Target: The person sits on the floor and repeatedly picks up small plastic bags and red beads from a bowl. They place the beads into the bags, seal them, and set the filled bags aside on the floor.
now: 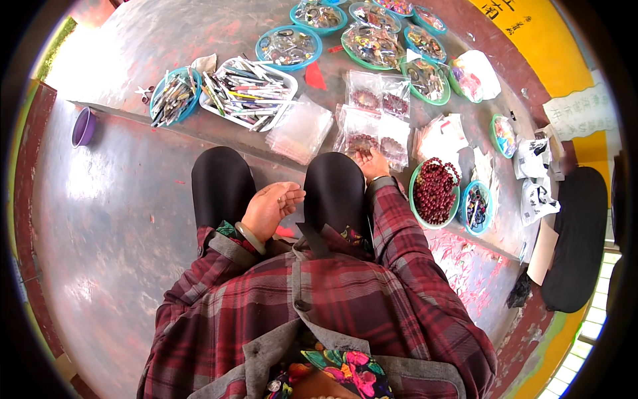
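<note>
My left hand (272,207) is held over my lap with its palm turned up. Its fingers are stretched out and loosely bent, with nothing visible in them. Beyond my right knee, my right hand (372,165) has its fingers closed at the lower edge of a clear bag with a dark red bead bracelet (363,142) inside. Similar bagged bracelets (395,106) lie beside and behind it on the ledge. A stack of clear plastic bags (300,130) lies flat to the left of them. A green bowl heaped with dark red beads (435,191) stands right of my right hand.
A white tray of pens (249,93) and a blue basket of pens (174,98) stand on the left, scissors (144,94) beside them. Several baskets of bagged trinkets (373,45) fill the back. A blue bowl (476,207) and white bags (533,158) stand right; a purple bucket (84,128) is far left.
</note>
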Tool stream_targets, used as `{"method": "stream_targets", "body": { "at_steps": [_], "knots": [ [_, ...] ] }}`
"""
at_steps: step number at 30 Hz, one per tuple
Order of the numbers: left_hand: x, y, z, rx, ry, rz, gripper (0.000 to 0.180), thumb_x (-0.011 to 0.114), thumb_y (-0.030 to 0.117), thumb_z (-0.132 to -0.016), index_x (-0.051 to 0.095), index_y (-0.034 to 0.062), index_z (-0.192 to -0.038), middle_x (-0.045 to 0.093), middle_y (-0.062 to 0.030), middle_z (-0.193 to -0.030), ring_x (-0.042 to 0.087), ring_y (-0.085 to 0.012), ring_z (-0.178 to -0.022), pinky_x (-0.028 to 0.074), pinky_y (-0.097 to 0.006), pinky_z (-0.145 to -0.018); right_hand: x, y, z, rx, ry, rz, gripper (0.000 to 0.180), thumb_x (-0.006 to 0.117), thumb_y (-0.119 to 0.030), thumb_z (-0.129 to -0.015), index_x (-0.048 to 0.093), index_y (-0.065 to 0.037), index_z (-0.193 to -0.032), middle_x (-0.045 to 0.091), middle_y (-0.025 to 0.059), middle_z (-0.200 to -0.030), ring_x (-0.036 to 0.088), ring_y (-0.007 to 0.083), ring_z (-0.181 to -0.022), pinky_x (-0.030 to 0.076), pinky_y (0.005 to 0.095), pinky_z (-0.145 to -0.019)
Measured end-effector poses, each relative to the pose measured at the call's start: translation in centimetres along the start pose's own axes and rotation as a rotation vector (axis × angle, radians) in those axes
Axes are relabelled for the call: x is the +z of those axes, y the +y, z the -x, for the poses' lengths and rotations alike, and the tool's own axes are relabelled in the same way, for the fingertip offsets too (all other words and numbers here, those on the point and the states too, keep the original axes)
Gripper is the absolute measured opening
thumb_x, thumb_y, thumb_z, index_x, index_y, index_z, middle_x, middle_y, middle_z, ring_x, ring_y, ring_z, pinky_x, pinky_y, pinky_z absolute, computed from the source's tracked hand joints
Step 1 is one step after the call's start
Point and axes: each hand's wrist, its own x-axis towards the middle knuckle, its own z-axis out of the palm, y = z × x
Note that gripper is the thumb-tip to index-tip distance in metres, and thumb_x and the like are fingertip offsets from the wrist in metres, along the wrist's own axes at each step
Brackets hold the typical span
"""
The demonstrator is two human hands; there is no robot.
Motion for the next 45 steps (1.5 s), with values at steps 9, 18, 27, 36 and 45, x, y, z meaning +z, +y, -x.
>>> {"method": "stream_targets", "body": {
  "at_steps": [9, 18, 27, 36, 45],
  "knots": [
    [0.3, 0.0, -0.1, -0.011, 0.001, -0.004, 0.031, 0.044, 0.025, -0.093, 0.055, -0.001, -0.106, 0.063, -0.0118, -0.1, 0.059, -0.0182, -0.09, 0.045, -0.027, -0.074, -0.3, -1.4, 2.3, 0.057, 0.003, 0.238, 0.031, 0.042, -0.018, -0.094, 0.041, 0.007, -0.113, 0.053, 0.0203, -0.107, 0.057, 0.0279, -0.092, 0.05, 0.0388, -0.079],
    [0.1, 0.5, 0.9, -0.018, 0.016, 0.011, 0.03, 0.048, 0.025, -0.091, 0.056, -0.0008, -0.105, 0.063, -0.0121, -0.098, 0.059, -0.0186, -0.089, 0.045, -0.027, -0.072, -5.5, 1.2, 5.0, 0.321, -0.16, 0.212, 0.011, 0.054, -0.01, -0.086, 0.055, -0.001, -0.089, 0.061, 0.0084, -0.079, 0.055, 0.0131, -0.058, 0.043, 0.017, -0.045],
    [-1.7, 0.4, 1.8, 0.046, 0.077, 0.012, 0.029, 0.046, 0.025, -0.092, 0.056, 0.0001, -0.104, 0.063, -0.0109, -0.097, 0.059, -0.0175, -0.089, 0.044, -0.026, -0.072, 4.7, 2.0, 10.8, -0.124, -0.286, 0.639, 0.01, 0.057, -0.013, -0.084, 0.059, -0.004, -0.085, 0.06, 0.0041, -0.071, 0.058, 0.0143, -0.065, 0.048, 0.0266, -0.062],
    [-4.4, 0.2, 1.2, 0.197, 0.208, 0.136, 0.025, 0.047, 0.027, -0.091, 0.058, 0.0045, -0.091, 0.063, -0.0087, -0.089, 0.059, -0.0181, -0.084, 0.043, -0.029, -0.072, 22.3, 5.9, 7.2, -0.818, -0.696, 1.797, 0.021, 0.059, -0.021, -0.074, 0.066, -0.001, -0.072, 0.064, 0.0127, -0.064, 0.064, 0.0209, -0.061, 0.048, 0.0334, -0.056],
    [-5.0, -0.1, 1.5, 0.15, 0.198, 0.135, 0.023, 0.051, 0.027, -0.09, 0.056, 0.0076, -0.08, 0.065, -0.0079, -0.085, 0.06, -0.0162, -0.081, 0.043, -0.028, -0.071, 10.4, 15.4, 4.5, -0.979, -0.31, 2.258, 0.018, 0.052, -0.014, -0.078, 0.068, -0.006, -0.079, 0.065, 0.0174, -0.087, 0.062, 0.0364, -0.082, 0.051, 0.0446, -0.073]
  ]
}}
